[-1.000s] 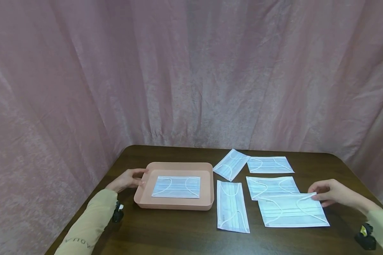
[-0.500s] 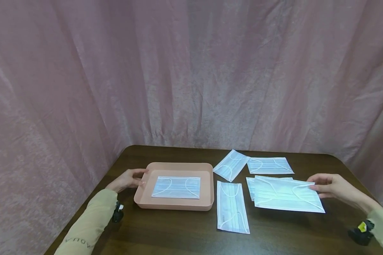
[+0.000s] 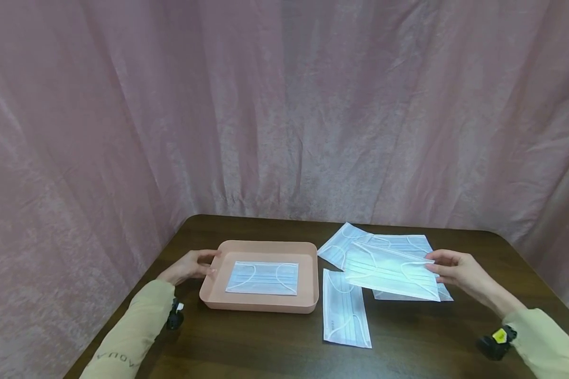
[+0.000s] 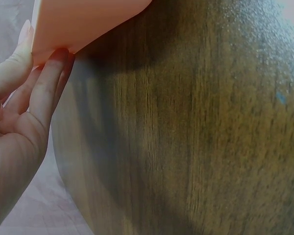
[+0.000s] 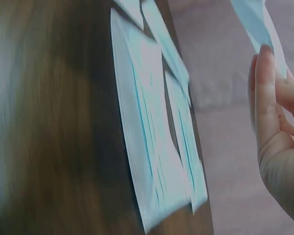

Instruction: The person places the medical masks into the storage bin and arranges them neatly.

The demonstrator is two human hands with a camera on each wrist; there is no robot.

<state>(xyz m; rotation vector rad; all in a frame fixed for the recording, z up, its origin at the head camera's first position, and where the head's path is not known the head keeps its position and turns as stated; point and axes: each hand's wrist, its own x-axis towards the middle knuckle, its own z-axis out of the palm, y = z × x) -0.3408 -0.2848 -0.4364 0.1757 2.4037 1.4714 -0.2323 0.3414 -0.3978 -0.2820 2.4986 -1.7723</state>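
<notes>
A light-blue face mask (image 3: pixel 389 271) hangs above the table, its right end pinched between the thumb and fingers of my right hand (image 3: pixel 460 271). In the right wrist view only a corner of that mask shows above the fingertips (image 5: pixel 266 61). My left hand (image 3: pixel 189 267) grips the left rim of a pink tray (image 3: pixel 261 303); the left wrist view shows thumb above and fingers below the edge. Inside the tray a single mask (image 3: pixel 263 278) lies flat. Beneath the held mask, another mask (image 3: pixel 445 293) is partly hidden on the table.
An upright-lying mask (image 3: pixel 346 316) is just right of the tray. Behind it are a slanted mask (image 3: pixel 334 250) and one more mask (image 3: pixel 414 242), both partly covered by the held one. The dark wooden table (image 3: pixel 265 347) ends at a pink curtain (image 3: pixel 284 131).
My right hand has lifted the mask off the table and carried it left and toward the back, over the other masks. The left hand and tray have stayed in place.
</notes>
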